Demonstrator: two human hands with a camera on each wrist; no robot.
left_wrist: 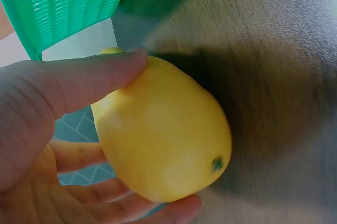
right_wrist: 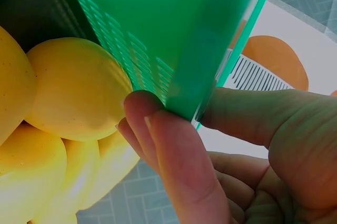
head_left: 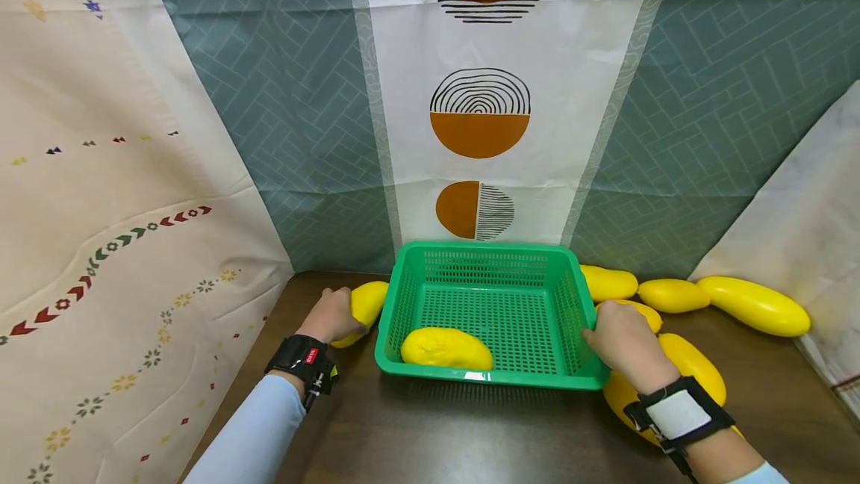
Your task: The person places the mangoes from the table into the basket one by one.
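Fruit point(left_wrist: 168, 129) between left fingers point(left_wrist: 79, 155) and thumb point(left_wrist: 89, 81), basket point(head_left: 524, 379) beside.

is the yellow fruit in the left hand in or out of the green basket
Out: in the head view, the left hand holds the yellow fruit beside the green basket, outside its left wall.

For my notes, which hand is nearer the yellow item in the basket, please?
Left: the left hand is outside the basket, left of the yellow item; the right hand, farther off, grips the right rim.
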